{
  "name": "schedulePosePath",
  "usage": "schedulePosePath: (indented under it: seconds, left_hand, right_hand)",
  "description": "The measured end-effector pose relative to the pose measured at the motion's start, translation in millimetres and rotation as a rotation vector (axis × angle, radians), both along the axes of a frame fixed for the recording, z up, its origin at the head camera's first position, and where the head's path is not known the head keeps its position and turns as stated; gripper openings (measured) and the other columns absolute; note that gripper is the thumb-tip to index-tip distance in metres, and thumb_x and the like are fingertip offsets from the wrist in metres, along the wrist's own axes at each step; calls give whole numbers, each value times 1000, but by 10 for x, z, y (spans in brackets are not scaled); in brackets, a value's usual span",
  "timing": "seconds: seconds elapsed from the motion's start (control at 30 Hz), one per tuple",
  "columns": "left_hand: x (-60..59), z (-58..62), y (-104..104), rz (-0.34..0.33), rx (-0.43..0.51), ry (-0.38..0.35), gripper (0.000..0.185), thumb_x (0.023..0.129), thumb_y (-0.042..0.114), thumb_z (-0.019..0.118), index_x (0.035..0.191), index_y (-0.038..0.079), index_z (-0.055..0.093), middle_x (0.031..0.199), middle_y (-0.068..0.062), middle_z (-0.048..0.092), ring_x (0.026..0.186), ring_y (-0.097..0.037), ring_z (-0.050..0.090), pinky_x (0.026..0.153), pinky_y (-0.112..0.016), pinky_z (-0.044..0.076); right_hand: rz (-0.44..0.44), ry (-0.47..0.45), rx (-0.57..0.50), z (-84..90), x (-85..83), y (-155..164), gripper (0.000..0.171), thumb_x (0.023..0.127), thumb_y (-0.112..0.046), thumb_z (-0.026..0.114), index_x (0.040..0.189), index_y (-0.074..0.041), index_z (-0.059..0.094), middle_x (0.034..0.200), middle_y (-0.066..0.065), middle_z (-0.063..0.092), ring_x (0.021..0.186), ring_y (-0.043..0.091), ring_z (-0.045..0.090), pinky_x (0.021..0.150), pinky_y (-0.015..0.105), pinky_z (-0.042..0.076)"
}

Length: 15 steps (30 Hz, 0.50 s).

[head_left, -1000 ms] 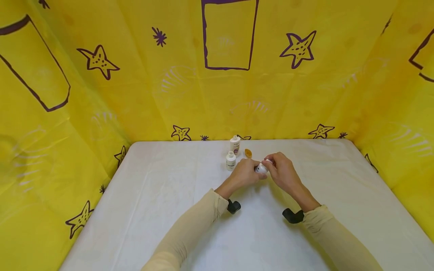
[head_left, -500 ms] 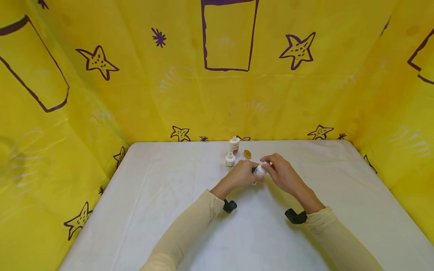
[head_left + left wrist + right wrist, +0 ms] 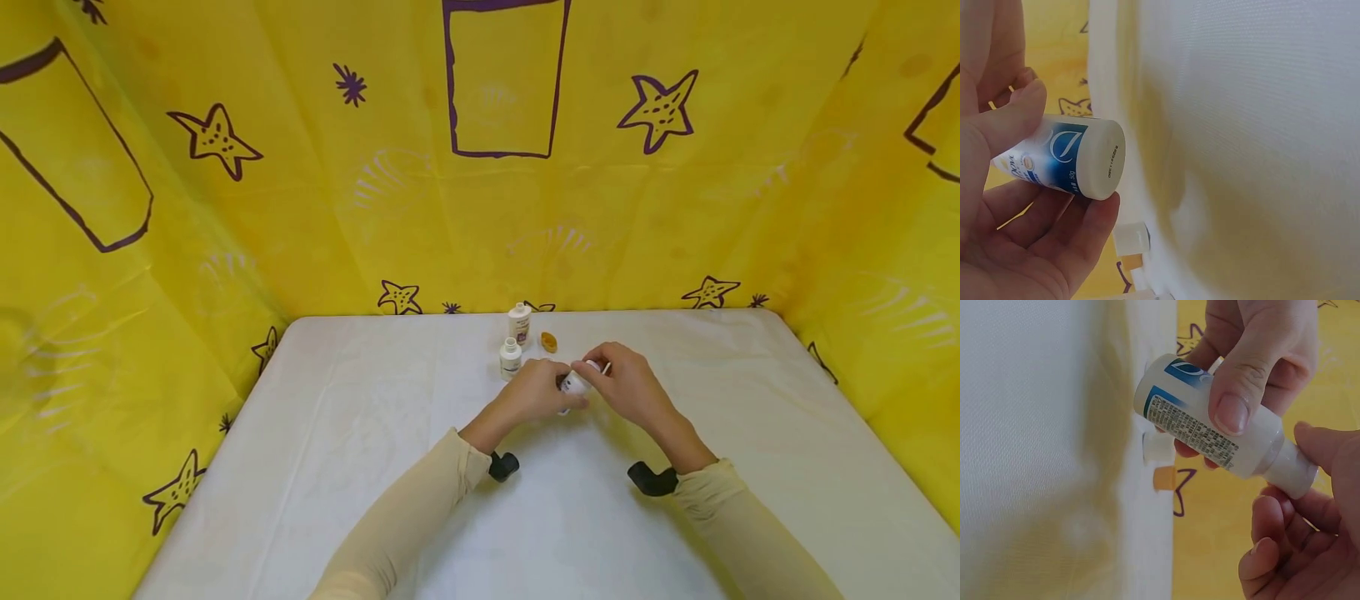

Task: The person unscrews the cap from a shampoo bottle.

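both hands meet over the bench, just this side of the two small white bottles standing near its far edge. left hand grips a small white bottle round the body, thumb on top across the label, fingers curled under; bottle lies tilted, nearly on its side, held clear of the bench. left wrist view shows its flat white base facing the camera and a blue and white label. right wrist view shows fine print on the label, the body in the left thumb's grip. right hand pinches the cap end of that bottle with thumb and fingertips, other fingers curled below it. cannot tell whether the cap is loose or tight.

relative to the held bottle: nearer standing bottle is just to the left and a little farther back, upright, white cap on. second standing bottle is behind that one, near the bench's back edge, upright, with a purple mark on its label. a small orange piece lies on the bench just behind the held bottle, between it and the second bottle. yellow cloth with purple stars hangs behind and on both sides. beige sleeves on both arms, black wrist mount under the right one.
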State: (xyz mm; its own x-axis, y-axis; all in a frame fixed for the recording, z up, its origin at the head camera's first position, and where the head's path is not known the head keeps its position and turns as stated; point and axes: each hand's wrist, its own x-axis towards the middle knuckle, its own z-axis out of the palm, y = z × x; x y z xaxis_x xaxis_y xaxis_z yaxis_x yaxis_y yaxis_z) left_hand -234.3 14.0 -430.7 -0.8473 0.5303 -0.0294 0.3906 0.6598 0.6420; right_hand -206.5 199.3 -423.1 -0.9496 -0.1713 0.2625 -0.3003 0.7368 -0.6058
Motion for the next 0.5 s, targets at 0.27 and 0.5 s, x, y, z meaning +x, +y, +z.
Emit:
schedulePosePath:
  seconds: [0.27,0.5]
  left_hand:
    - [-15,-26,-45,20,-6,-1,34,86,43,80,109,19,72,68,6,45,66,-10,45,57,-25,31]
    - [-30,-75,-89,7,33,9,34,86,40,80,114,22,75,77,8,61,74,-9,52,61,-22,38]
  right_hand:
    - [29,19,-2,-8,-14,-39,23,96,-27,72,108,-7,71,97,8,67,78,17,57,67,26,48]
    - [126,82,-1,-16,2,-35,26,95,-20,73,114,-3,70,99,9,66,80,16,58,68,26,49]
